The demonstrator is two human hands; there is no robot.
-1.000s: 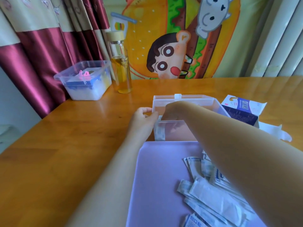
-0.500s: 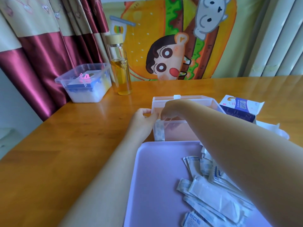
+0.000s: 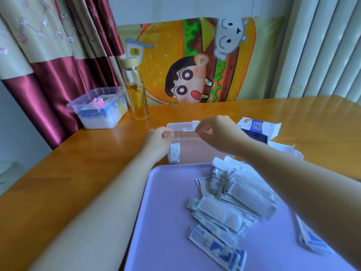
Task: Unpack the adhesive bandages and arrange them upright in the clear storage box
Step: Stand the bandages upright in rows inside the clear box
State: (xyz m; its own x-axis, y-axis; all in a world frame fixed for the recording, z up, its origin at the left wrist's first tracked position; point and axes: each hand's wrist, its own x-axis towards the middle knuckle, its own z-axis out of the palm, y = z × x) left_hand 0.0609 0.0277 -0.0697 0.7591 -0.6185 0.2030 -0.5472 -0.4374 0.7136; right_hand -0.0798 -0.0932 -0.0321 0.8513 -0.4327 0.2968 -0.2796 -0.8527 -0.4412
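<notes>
The clear storage box point(image 3: 195, 151) stands on the wooden table just beyond a lilac tray point(image 3: 166, 222). A few wrapped bandages point(image 3: 174, 155) stand upright against the box's left end. My left hand point(image 3: 158, 140) grips the box's left wall at the rim. Above the box's open top hovers my right hand point(image 3: 216, 133), fingers loosely curled with nothing visible in them. A heap of wrapped bandages point(image 3: 234, 196) lies on the tray, partly under my right forearm. The opened blue-and-white bandage carton point(image 3: 256, 130) lies right of the box.
A glass bottle of yellow liquid point(image 3: 137, 98) and a lidded plastic container point(image 3: 99, 108) stand at the table's far left corner by the curtain. Another loose bandage point(image 3: 312, 239) lies at the tray's right edge. A white wrapper point(image 3: 289, 151) lies behind my right arm.
My right hand has lifted out of the box and now hovers above its rim. My left hand stays on the box's left wall. The camera has tilted up.
</notes>
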